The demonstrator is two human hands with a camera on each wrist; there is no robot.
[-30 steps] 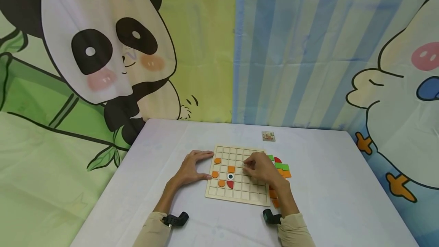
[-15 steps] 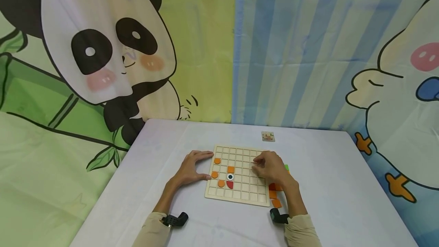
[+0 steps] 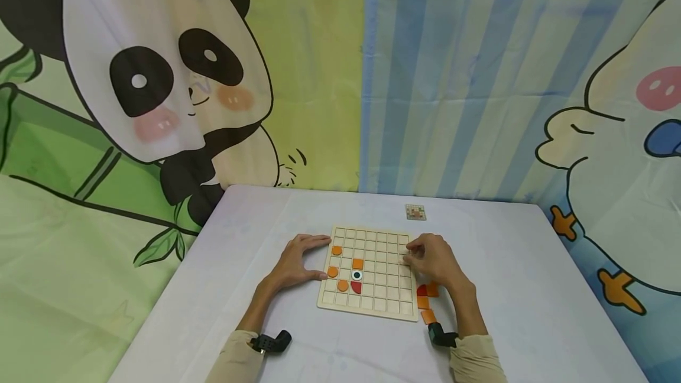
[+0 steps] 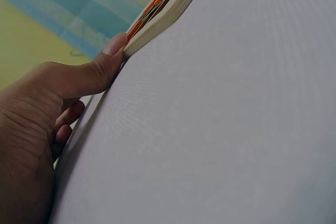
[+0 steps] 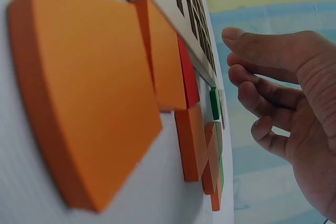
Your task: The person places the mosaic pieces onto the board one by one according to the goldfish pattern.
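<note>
A square wooden grid board [image 3: 391, 307] lies on the white table. Several orange discs [image 3: 332, 272], an orange square [image 3: 358, 263], a white disc with a dark centre [image 3: 357, 275] and a red quarter-round tile [image 3: 356, 288] sit in its cells. My left hand [image 3: 295, 262] rests at the board's left side, thumb and fingers spread; in the left wrist view the thumb touches the board's edge. Over the board's right edge hovers my right hand [image 3: 433, 259], fingers loosely bent. Nothing shows between its thumb and fingers in the right wrist view.
Loose orange tiles [image 3: 428, 317], a red tile [image 5: 189, 72] and green tiles [image 5: 214, 103] lie along the board's right side, partly under my right hand. A small patterned card [image 3: 415, 212] lies behind the board. Printed curtains [image 3: 452, 75] hang beyond the table.
My right hand has moved rightward from over the board's middle to its right edge, covering the green tiles in the head view. My left hand stays put.
</note>
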